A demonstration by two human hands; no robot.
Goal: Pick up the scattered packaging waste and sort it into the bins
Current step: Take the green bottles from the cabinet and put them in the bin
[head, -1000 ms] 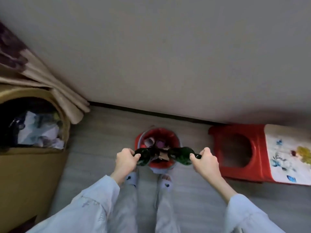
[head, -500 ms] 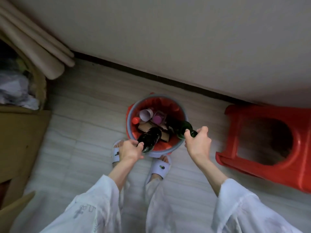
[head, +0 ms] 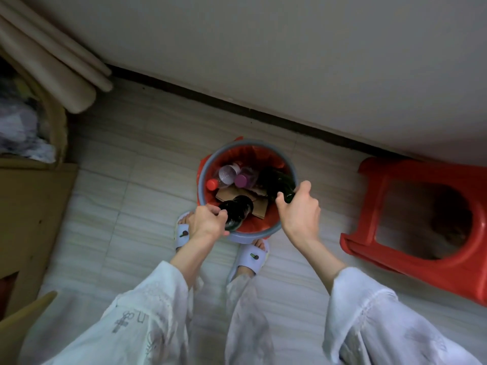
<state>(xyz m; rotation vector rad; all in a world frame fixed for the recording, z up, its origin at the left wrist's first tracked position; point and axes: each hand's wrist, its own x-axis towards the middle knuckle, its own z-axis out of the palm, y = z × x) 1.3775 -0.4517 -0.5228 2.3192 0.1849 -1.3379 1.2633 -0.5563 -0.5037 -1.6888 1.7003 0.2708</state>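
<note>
My left hand (head: pixel 208 223) grips bottle (head: pixel 235 210), right hand (head: pixel 299 213) grips second bottle (head: pixel 278 184) over bin (head: pixel 247 234); dropping risks glass breaking.

Two dark glass bottles are seen, one (head: pixel 237 210) left, one (head: pixel 276 181) right. One bin (head: pixel 250 234) is counted, with two clear plastic bottles (head: pixel 228 173) (head: pixel 245 177) and cardboard pieces (head: pixel 259 206) inside. One red stool (head: pixel 421 264), two slippers (head: pixel 181 234) (head: pixel 250 256), two hands (head: pixel 205 223) (head: pixel 299 214).
</note>
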